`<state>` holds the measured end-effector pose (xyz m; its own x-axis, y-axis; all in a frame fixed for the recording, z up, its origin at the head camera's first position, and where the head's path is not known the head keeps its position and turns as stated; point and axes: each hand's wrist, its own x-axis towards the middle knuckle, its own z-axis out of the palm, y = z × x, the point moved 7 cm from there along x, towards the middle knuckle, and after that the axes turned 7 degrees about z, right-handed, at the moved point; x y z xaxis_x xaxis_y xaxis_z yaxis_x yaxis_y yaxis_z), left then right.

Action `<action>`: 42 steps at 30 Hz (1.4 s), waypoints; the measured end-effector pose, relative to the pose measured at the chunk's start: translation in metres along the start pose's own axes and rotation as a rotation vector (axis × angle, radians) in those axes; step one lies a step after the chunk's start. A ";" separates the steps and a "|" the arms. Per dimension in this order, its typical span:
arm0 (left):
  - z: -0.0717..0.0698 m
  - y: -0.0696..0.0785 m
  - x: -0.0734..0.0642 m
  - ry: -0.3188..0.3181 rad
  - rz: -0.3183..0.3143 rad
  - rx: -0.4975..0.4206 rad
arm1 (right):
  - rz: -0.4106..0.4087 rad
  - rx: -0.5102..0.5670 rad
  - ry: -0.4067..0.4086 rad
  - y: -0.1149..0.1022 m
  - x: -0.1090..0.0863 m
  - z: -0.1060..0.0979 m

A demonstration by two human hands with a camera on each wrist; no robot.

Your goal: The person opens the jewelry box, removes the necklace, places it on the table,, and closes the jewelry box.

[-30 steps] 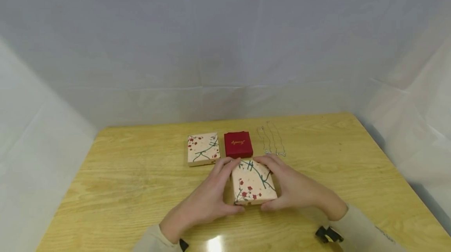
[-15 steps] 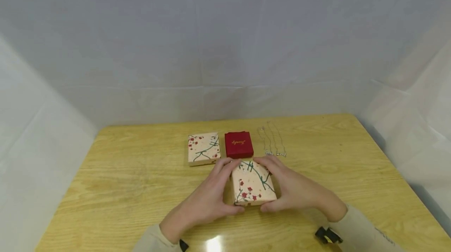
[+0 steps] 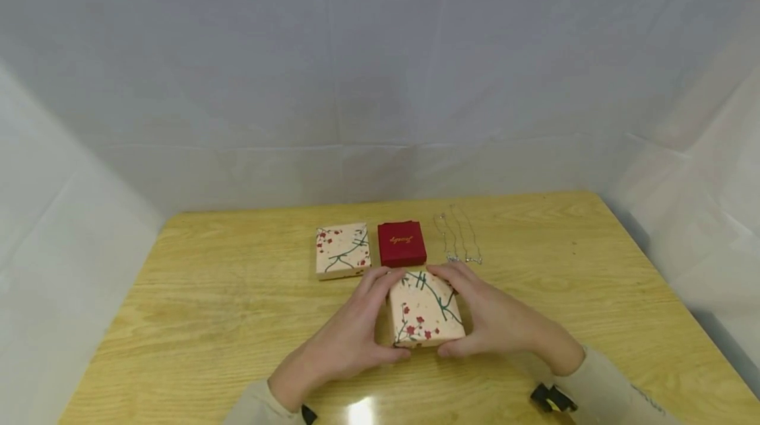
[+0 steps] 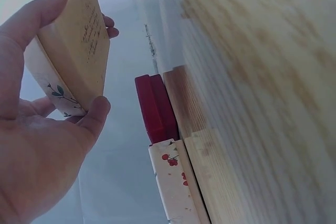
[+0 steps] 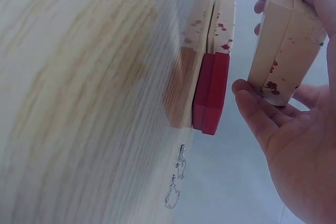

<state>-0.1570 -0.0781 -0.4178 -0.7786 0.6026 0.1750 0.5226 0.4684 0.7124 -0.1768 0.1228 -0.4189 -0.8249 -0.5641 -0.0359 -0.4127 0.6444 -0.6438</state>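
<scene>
In left hand (image 3: 355,327) and right hand (image 3: 491,316), gripped from opposite sides: flowered box (image 3: 424,309), squarish, midway between, above table (image 3: 208,313).

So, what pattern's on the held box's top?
Held box: red blossoms, dark green branches on cream; best in head view.

Creased pale sheeting (image 3: 380,82) hangs behind and beside a yellowish wood-grain table (image 3: 208,313) bearing a bright glare (image 3: 360,411).
</scene>
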 end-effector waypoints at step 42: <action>0.002 0.001 -0.002 -0.021 0.005 0.001 | -0.031 -0.058 0.039 -0.002 -0.002 0.000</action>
<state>-0.1545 -0.0773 -0.4189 -0.7690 0.6178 0.1642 0.5266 0.4665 0.7107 -0.1743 0.1231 -0.4173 -0.8254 -0.5644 0.0144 -0.4591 0.6561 -0.5990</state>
